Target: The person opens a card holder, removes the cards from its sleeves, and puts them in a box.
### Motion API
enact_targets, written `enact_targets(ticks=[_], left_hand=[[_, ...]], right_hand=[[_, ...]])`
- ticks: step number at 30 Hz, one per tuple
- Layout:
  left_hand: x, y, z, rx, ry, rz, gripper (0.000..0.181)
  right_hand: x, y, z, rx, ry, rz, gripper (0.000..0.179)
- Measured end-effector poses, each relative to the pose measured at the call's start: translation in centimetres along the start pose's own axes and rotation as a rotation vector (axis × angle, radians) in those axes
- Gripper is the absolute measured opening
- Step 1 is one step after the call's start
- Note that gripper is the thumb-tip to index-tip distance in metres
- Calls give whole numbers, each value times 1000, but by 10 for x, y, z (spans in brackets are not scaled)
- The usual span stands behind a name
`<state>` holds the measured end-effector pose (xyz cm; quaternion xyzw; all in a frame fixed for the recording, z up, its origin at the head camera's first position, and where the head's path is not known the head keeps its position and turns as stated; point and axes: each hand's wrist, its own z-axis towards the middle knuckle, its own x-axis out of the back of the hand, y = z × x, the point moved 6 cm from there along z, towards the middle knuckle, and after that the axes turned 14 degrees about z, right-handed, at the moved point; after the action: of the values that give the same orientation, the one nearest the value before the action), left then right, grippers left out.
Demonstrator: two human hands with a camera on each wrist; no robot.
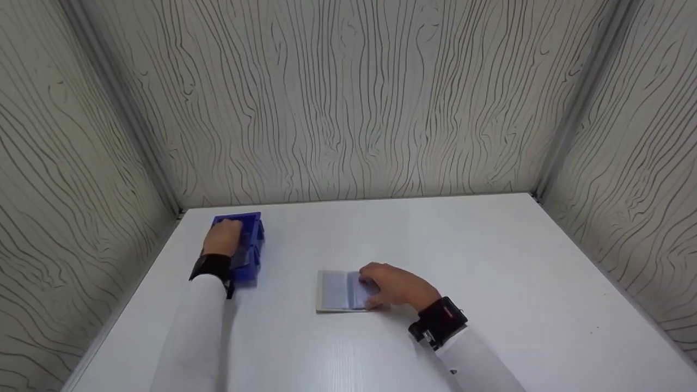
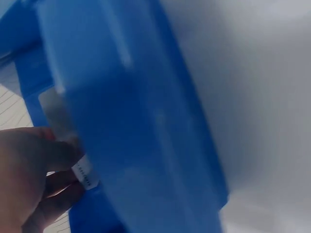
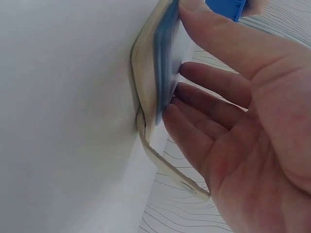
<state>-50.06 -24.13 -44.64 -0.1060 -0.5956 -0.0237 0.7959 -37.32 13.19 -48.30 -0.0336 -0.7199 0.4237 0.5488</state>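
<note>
Two grips: left hand (image 1: pixel 222 239) pinches a card (image 2: pixel 86 174) at the blue tray (image 2: pixel 133 121); right hand (image 1: pixel 400 286) is curled on the right side of the sleeve holder (image 1: pixel 335 291), flat on the white table (image 1: pixel 294 348).
Card risk: a slack pinch could drop it.
Holder risk: careless pulling could crease the clear sleeves or drag the strap (image 3: pixel 167 170).
Counts: one tray, one holder, one strap, at least one card (more may be hidden).

Blue bin (image 2: pixel 146 126) blurry & cut off, card (image 2: pixel 86 175) txt illegible, L-wrist cam
</note>
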Motion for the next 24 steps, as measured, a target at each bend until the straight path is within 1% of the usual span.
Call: enact_targets(ticks=[6,9,12,16,18,19,21,24], left_hand=[[-13,2,-2,28,-4,7,7],[-18,5,-1,23,0,5,7],[-21,5,0,21,-17,6,10],[-25,4,-1,30,-59,1,11],[-25,3,-2,34,-65,-3,12],[-24,3,-3,31,-58,-3,12],[-19,3,-7,25,-19,-6,11],[-3,8,-11,13,57,-22,10]], right_hand=[[-1,3,0,-9,4,-5,55],[0,4,1,-7,10,2,55],[1,4,1,-8,12,1,56],[1,5,1,-15,9,1,57],[1,5,0,-18,7,1,57],[0,5,0,-18,7,3,57],[0,4,-1,-19,9,4,57],[1,1,-2,-6,4,-2,54]])
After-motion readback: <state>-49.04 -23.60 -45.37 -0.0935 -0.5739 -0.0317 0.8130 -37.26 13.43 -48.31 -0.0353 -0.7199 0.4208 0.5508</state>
